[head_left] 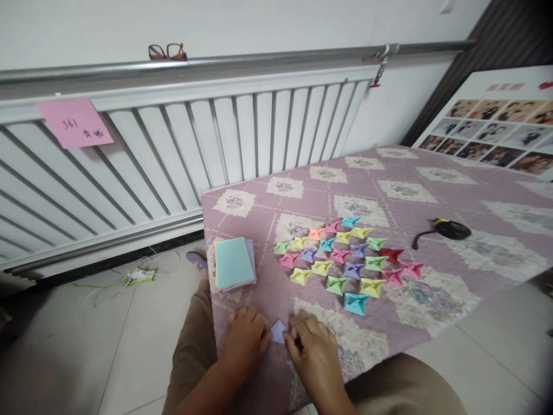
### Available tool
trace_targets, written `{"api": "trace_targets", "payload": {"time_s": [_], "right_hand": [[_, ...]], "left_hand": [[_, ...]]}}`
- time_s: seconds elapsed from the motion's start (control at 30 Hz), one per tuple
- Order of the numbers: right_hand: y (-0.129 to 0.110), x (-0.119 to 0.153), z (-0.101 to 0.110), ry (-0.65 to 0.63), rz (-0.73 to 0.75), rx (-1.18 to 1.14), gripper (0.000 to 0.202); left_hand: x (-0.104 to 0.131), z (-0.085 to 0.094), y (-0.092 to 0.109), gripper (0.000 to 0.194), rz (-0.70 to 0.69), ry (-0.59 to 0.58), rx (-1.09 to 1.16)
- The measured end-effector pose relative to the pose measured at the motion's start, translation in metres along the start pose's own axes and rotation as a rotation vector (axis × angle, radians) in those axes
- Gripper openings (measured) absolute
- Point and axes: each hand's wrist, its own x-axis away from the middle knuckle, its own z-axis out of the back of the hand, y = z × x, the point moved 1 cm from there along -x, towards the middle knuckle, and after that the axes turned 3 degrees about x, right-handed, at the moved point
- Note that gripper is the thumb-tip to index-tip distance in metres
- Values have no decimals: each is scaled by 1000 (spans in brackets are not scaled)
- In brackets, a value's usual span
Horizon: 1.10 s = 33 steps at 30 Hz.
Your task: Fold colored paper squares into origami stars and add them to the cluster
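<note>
A small lilac folded paper (278, 332) with a pointed top lies near the table's front edge, between my two hands. My left hand (245, 339) rests on the cloth with its fingers curled, gripping the paper's left edge. On the other side, my right hand (315, 350) pinches the right edge between thumb and bent fingers. To the upper left sits a stack of coloured paper sheets (234, 264), a light blue one on top. Beyond my right hand stand several folded paper boats (340, 255) in slanting rows, in yellow, green, pink, purple, blue and red.
A purple flowered tablecloth (268, 219) covers the table. A black object with a curved tail (451, 229) lies on the right. Behind are a white radiator (254, 132) and a photo board (492, 127). A power strip (141, 275) with cables is on the floor.
</note>
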Motion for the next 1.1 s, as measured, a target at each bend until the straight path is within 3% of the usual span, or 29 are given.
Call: {"api": "trace_targets", "payload": {"time_s": [0.17, 0.27, 0.37, 0.5, 0.6, 0.87, 1.1], "right_hand": [[3, 3, 0, -12, 20, -17, 10], [4, 10, 0, 48, 88, -12, 15], [0, 21, -2, 115, 241, 27, 26], [-3, 36, -6, 103, 377, 117, 38], [1, 41, -8, 66, 408, 178, 40], [9, 44, -2, 88, 482, 191, 36], [9, 43, -7, 22, 448, 203, 39]], "left_hand": [[3, -4, -1, 12, -437, 36, -135], [3, -2, 0, 10, -532, 29, -183], [4, -4, -1, 9, -549, 33, -204], [11, -10, -6, 14, -553, 60, -213], [20, -10, -11, 24, -543, 116, -205], [38, 3, -15, 28, -505, 226, -359], [38, -6, -20, 27, -485, 314, -337]]}}
